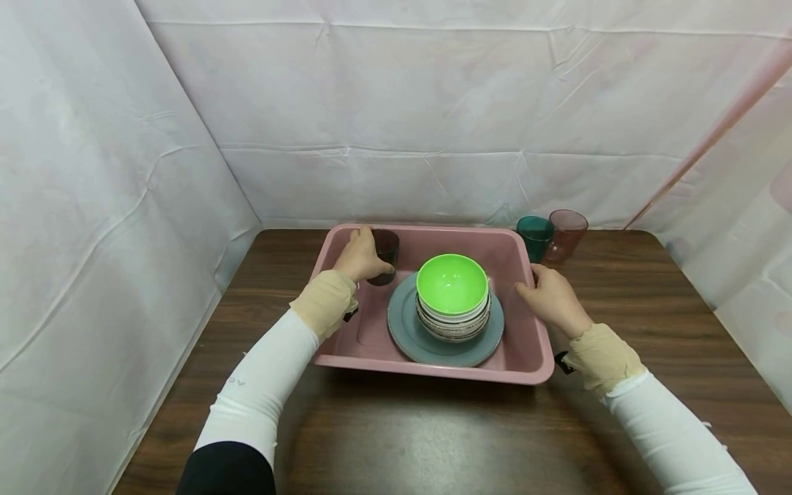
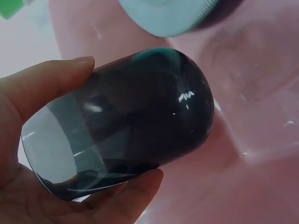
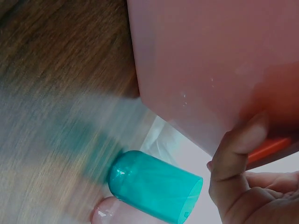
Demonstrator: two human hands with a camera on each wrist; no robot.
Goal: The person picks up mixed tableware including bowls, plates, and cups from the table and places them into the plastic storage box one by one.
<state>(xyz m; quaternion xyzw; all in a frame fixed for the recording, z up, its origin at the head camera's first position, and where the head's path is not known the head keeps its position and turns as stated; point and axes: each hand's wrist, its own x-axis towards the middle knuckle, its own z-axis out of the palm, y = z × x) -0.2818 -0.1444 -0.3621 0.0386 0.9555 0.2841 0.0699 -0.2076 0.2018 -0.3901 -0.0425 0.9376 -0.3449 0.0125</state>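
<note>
Inside the far left corner of a pink basin (image 1: 427, 370), my left hand (image 1: 360, 258) grips a dark see-through cup (image 2: 145, 116), thumb on one side and fingers on the other. My right hand (image 1: 557, 302) holds the basin's right rim, its thumb over the inner side and fingers against the outer wall. A grey-blue plate (image 1: 403, 323) lies in the basin. On it stands a stack of bowls, a bright green bowl (image 1: 452, 285) on top of white and brown-edged ones.
Just outside the basin's far right corner, a teal cup (image 1: 535, 238) stands beside a pink see-through cup (image 1: 564, 237) on the dark wooden table (image 1: 433, 433). White sheeting (image 1: 421, 124) hangs behind the table and along both sides.
</note>
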